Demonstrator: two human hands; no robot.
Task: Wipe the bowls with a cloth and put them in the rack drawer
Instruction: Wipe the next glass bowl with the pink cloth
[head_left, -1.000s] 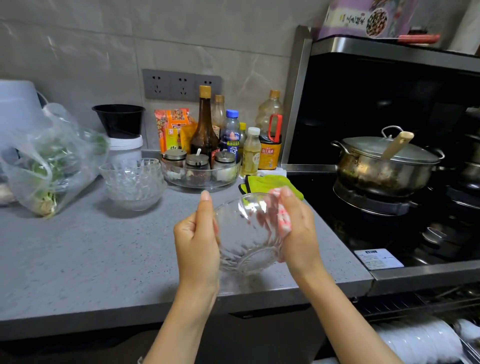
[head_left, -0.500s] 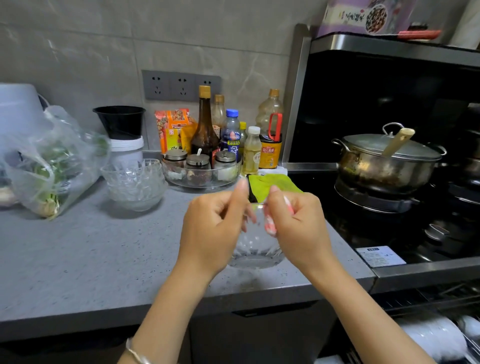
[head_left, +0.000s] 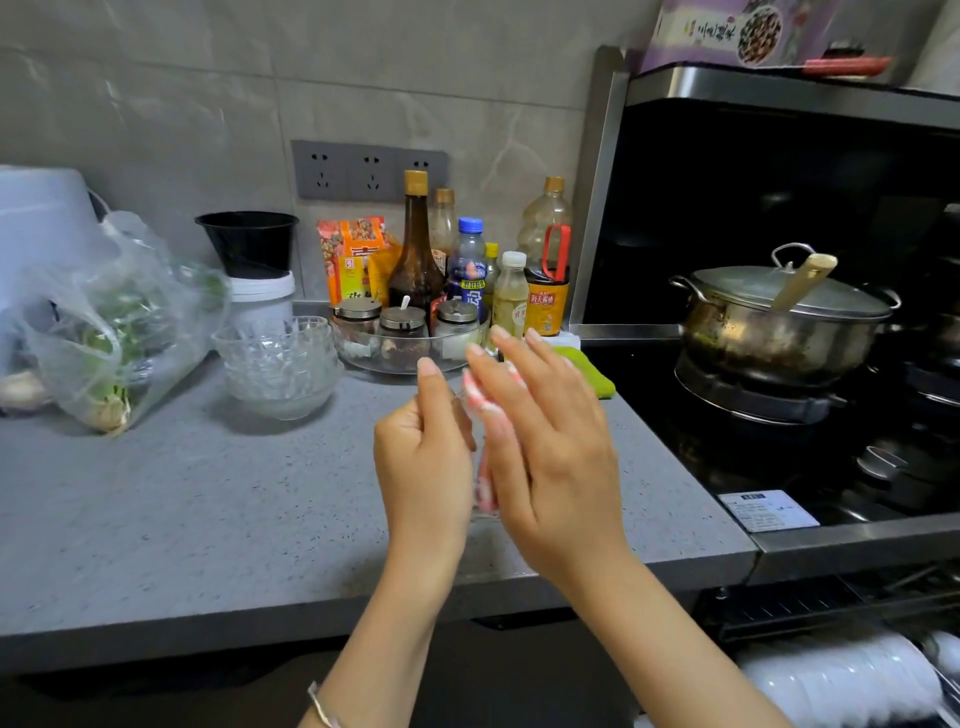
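Saw left hand (head_left: 423, 457) curled round the glass bowl (head_left: 474, 452), held edge-on over the counter (head_left: 208, 519). Right hand (head_left: 545, 441) was flat, pressing the cloth (head_left: 480, 402) on it. I judged the bowl light, stiff, slick, breakable: take it by the rim.

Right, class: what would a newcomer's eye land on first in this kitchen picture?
The two hands meeting in the centre: the left hand grips a glass bowl edge-on while the right hand presses a pink-and-white cloth against it. Next, the stack of glass bowls back left on the counter, and the lidded steel pot on the stove at right.
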